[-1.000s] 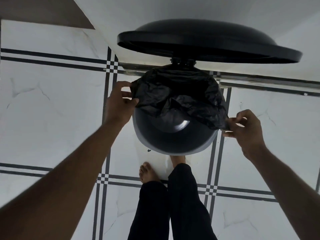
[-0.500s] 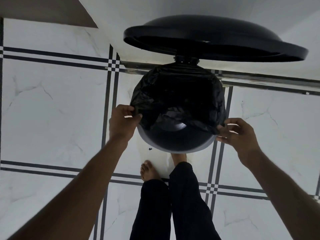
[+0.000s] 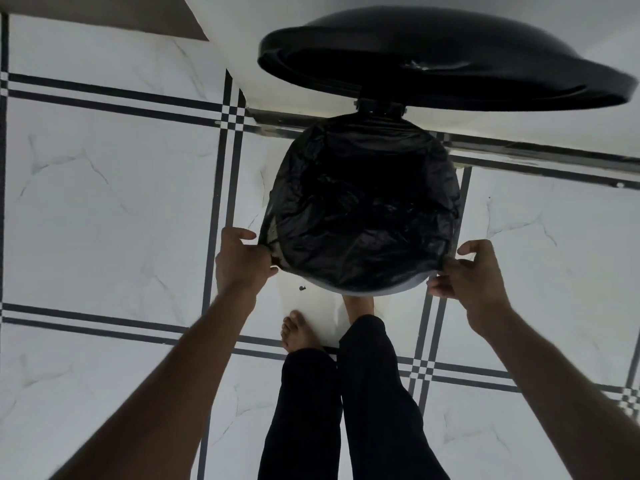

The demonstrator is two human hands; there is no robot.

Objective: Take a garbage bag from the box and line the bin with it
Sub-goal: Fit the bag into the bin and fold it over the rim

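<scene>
A black garbage bag is stretched across the mouth of a round grey bin, covering nearly all of the opening. Only a thin strip of the bin's near rim shows below the bag. My left hand pinches the bag's edge at the bin's near left side. On the near right side, my right hand grips the bag's edge. The bin's black lid stands raised behind on its hinge. The box is not in view.
White marble floor tiles with dark stripes surround the bin. A white wall with a metal strip runs behind it. My bare feet and dark trouser legs are just in front of the bin, one foot under its front edge.
Both hands have drawn the bag's edge toward me along the rim. The bag has spread from a crumpled bunch at the back to cover almost the whole opening.
</scene>
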